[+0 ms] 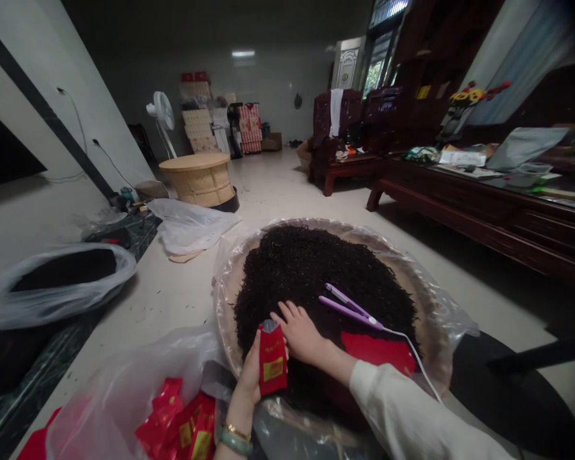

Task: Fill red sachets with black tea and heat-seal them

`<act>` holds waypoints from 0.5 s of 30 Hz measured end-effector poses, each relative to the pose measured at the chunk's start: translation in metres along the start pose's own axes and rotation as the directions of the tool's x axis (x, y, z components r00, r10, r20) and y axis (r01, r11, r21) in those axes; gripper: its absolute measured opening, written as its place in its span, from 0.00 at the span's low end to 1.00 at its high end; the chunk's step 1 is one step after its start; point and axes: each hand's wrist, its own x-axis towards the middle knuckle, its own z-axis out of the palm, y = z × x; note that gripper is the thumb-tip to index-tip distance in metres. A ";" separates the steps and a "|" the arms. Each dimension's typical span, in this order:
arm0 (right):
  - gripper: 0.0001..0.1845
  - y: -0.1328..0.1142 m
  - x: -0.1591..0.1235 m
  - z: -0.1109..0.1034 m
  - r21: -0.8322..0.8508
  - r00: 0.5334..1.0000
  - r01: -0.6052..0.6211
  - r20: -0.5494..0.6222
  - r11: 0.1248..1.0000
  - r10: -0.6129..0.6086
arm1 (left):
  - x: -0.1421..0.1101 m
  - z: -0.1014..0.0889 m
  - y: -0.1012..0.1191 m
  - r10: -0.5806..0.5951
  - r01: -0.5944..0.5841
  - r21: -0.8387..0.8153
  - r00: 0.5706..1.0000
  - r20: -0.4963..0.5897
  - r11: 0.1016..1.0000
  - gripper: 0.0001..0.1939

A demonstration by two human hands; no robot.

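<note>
My left hand [252, 370], with a bangle at the wrist, is closed around a small red pouch [273, 361] with a gold label. The pouch is upright, and its silvery mouth gapes at the top. Just right of that mouth is my right hand [301, 332], fingers stretched out and a little apart over a heap of dark dried leaves [311, 268] that look like loose tea. The heap lies in a wide round tray lined with clear plastic [227, 306]. On the leaves rest a purple flat iron [352, 308], its jaws apart, and a flat red sheet or pouch [378, 350].
At lower left, a clear plastic bag [110, 390] holds several red pouches [177, 421]. Another bag [124, 262] of dark leaves stands left. A white cord [419, 361] crosses the tray's right rim. A dark wooden table [460, 220] stands right, a round wooden stand [199, 179] behind.
</note>
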 end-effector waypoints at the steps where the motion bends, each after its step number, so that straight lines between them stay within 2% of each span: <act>1: 0.30 -0.003 0.003 0.001 -0.005 0.999 0.038 -0.003 0.999 -0.038 | 0.000 0.000 0.001 0.001 -0.001 0.005 1.000 0.003 1.000 0.33; 6: 0.37 -0.003 0.013 0.007 -0.043 0.997 0.050 -0.057 0.998 -0.053 | -0.002 -0.001 0.004 0.005 -0.004 0.011 1.000 -0.010 1.000 0.34; 10: 0.19 -0.006 0.011 0.013 -0.082 0.985 0.174 0.001 0.981 -0.175 | -0.002 -0.002 0.005 0.013 -0.013 0.014 1.000 -0.018 1.000 0.32; 15: 0.11 -0.007 -0.004 0.012 -0.103 0.968 0.248 -0.007 0.963 -0.250 | -0.002 -0.004 0.006 0.022 -0.021 0.024 1.000 -0.012 0.999 0.32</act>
